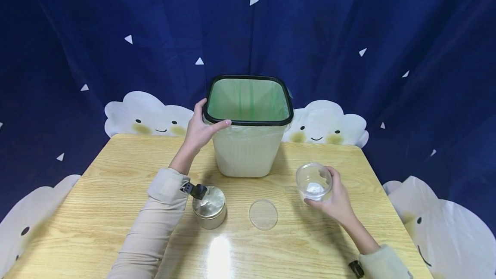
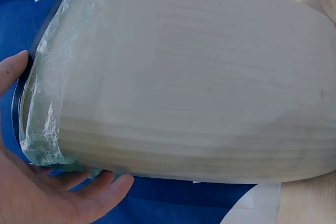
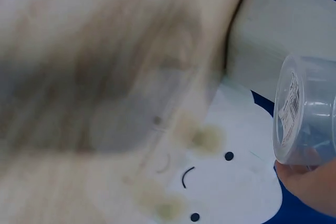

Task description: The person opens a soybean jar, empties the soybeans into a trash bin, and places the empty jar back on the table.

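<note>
A pale trash bin [image 1: 248, 152] with a black rim [image 1: 248, 122] and a thin green liner bag [image 1: 252, 98] stands upright at the table's back. My left hand [image 1: 199, 130] grips its left front corner, thumb over the rim and fingers along the side; the left wrist view shows the fingers [image 2: 107, 192] against the bin wall. In my right hand [image 1: 335, 197] is a clear plastic jar [image 1: 314, 180], lidless, gripped round its side above the table, right of the bin. A barcode label [image 3: 290, 109] shows on the jar's base in the right wrist view.
A round metal tin [image 1: 210, 212] sits under my left wrist. Right of it, a clear round lid [image 1: 263, 214] lies flat on the wooden table [image 1: 116, 171]. Behind hangs a dark blue curtain [image 1: 162, 25], with white cloud cutouts [image 1: 321, 119] along the table edges.
</note>
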A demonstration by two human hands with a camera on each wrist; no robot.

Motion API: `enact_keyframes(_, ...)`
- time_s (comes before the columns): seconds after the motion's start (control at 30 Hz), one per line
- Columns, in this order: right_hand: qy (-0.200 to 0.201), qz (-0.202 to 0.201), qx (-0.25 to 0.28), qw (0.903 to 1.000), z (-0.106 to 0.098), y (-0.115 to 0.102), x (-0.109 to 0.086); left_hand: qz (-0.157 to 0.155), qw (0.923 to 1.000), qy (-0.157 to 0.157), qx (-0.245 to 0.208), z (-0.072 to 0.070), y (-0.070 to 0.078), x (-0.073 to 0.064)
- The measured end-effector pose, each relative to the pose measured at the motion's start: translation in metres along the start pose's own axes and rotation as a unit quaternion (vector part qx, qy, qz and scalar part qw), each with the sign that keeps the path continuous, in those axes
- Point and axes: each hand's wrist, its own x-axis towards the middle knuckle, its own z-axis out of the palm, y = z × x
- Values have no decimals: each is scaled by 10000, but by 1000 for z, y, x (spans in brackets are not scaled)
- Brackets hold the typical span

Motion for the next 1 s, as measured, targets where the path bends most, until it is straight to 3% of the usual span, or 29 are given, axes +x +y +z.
enact_keyframes(0.37,-475,821,269,9951,19,14,-16,-48,10000,24,-66,0,-2,1)
enact_keyframes(0.57,-778,1062,497,9900,31,24,-27,-24,10000,6,-71,0,-2,1)
enact_keyframes(0.83,-1047,1321,271,9853,36,34,-37,-48,9999,-19,-90,1,0,-1)
enact_keyframes(1.0,-1091,1263,206,9858,36,40,-41,-36,10000,16,-66,1,-1,-1)
